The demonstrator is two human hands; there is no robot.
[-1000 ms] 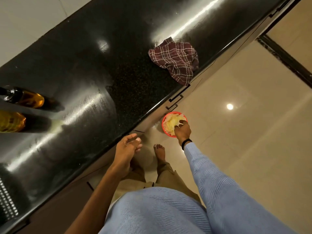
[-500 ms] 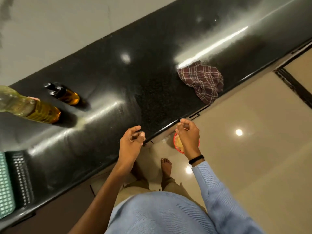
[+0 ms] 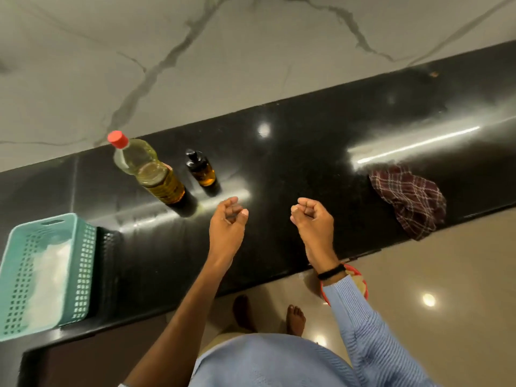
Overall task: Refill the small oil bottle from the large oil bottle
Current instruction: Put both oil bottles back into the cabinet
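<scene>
The small oil bottle (image 3: pixel 201 169) is standing upright on the table (image 3: pixel 307 135), just beyond the left hand (image 3: pixel 227 222) and a little to its left, with its black pump top on. The large oil bottle (image 3: pixel 150 171) is standing just beside it, further left of that hand, and its red cap (image 3: pixel 117 139) is sealing it. Both hands are hovering over the table with fingers loosely curled, holding nothing; the right hand (image 3: pixel 312 219) is hanging level with the left, well apart from both bottles.

No funnel is showing, so pouring from the wide bottle into the narrow neck is likely risking a spill across the glossy table. The small bottle is probably light, and a nudge from the large one could be tipping it. Its dark glass is hiding the level, so overfilling is a real danger.

The basket (image 3: pixel 42 275), well left of the left hand, is being cut off by the frame edge, and its pale contents are unclear. The right sleeve is covering part of a red bowl (image 3: pixel 360 280) on the floor. A checked cloth (image 3: pixel 410 199) is lying right of the right hand.
</scene>
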